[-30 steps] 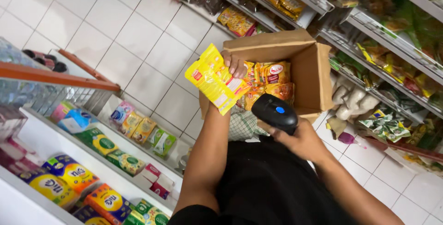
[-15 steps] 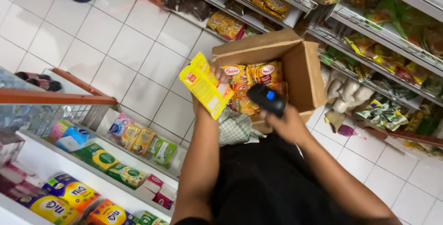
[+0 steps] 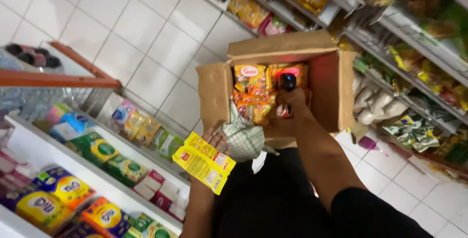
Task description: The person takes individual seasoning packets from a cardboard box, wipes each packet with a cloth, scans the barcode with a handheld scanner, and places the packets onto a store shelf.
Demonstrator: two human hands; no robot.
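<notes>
Swinging down and away from the cardboard box (image 3: 336, 91), the yellow packet (image 3: 204, 162) is now held low beside the shelf of goods (image 3: 122, 169), pinched in the fingers of the left hand (image 3: 214, 140). Half a second ago it was raised in front of the handheld scanner (image 3: 287, 83); that scanner has since been carried into the box by the right hand (image 3: 287, 105), fingers wrapped round it, red light glowing over the snack packets (image 3: 253, 91) there. By the look of it, the yellow packet's scan is done.
</notes>
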